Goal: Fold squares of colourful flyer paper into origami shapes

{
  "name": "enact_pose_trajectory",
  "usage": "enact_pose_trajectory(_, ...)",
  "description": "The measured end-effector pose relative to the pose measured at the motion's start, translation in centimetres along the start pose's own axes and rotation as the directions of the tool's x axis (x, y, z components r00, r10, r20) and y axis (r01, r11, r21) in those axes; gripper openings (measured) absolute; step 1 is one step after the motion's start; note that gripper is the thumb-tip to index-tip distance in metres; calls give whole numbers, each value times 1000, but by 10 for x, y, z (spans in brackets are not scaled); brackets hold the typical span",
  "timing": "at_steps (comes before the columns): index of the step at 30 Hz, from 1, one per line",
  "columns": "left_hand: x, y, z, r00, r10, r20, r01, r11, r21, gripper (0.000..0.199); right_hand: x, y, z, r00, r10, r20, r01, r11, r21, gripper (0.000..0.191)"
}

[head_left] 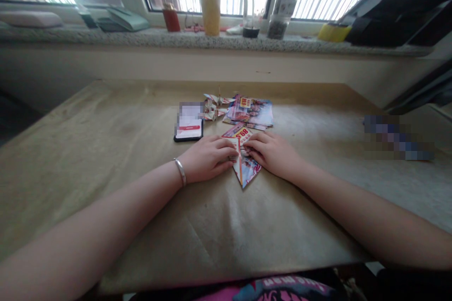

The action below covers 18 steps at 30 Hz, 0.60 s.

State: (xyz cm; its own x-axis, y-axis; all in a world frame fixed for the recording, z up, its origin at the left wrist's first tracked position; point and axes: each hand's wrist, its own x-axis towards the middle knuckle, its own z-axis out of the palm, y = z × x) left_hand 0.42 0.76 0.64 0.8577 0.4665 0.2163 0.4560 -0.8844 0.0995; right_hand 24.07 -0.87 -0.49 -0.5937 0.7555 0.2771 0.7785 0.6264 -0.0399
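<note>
A printed sheet of paper [249, 175], folded to a kite shape with its point toward me, lies on the table between my hands. Its left flap is turned over and shows a pale side with an orange edge. My left hand [207, 157], with a silver bangle at the wrist, has its fingers closed on the left edge. On the right edge, the bent fingers of my right hand [277, 153] grip the paper near its middle. Both thumbs are mostly hidden. Just beyond are folded paper cranes [212, 111] and a stack of printed sheets [259, 112].
A phone [190, 124] with a lit screen lies left of the cranes. The table [141, 225] has a brownish cover. At the far right is a blurred-out item [395, 138]. Bottles, jars and a yellow tape roll [334, 32] stand on the windowsill [219, 42].
</note>
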Motion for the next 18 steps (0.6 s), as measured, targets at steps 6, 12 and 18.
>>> enact_pose_trajectory(6, 1, 0, 7, 988, -134, -72, 132, 991, -33, 40, 6, 6, 0, 998, -55, -4, 55, 989, 139, 30)
enact_pose_trajectory(12, 1, -1, 10, 975, -222, -10, 222, 975, -27, 61, 5, 7, 1, 997, -73, -32, 78, 978, 191, 28)
enact_pose_trajectory(18, 1, -3, 7, 973, -229, -23, 225, 968, -111, 64, 5, 6, 1, 997, -69, -38, 74, 987, 144, 28)
